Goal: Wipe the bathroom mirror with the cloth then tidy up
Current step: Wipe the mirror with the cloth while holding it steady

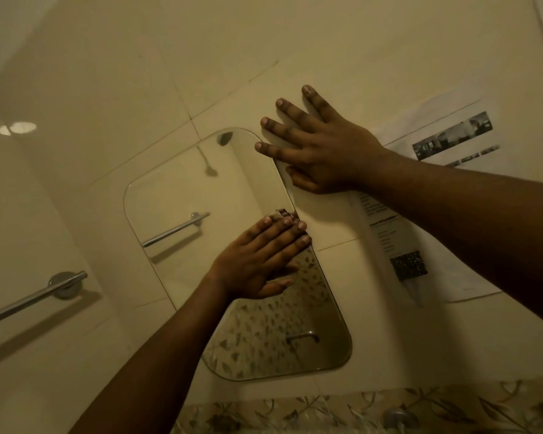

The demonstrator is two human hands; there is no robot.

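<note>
The left hand (pixel 257 261) lay flat on the mirror (pixel 201 198) with its fingers straight and close together. It pressed the cloth (pixel 281 213) against the glass rather than gripping it. Only a small crumpled bit of cloth showed past the fingertips, right at the mirror's right edge and about halfway up it. The right hand (pixel 320 151) held nothing. Its fingers were spread and flat on the wall tile, its fingertips lying over the mirror's upper right corner, apparently as a brace.

Judging by this, the wiping was mid-course, with the cloth working the right-hand margin. The glass showed no obvious streaks, but the light was dim, and how much had been covered could not be told. The tidying looked not yet begun, since the cloth was in use.

To the mirror's right a paper sheet (pixel 436 183) was stuck to the wall. It carried a strip of small photos, several lines of print and a dark speckled square, perhaps a scan code. None of the writing could be read, and no brand showed anywhere. Left of the mirror hung a towel rail (pixel 38 296), and below the mirror ran a leaf-patterned tile border (pixel 326 411).
</note>
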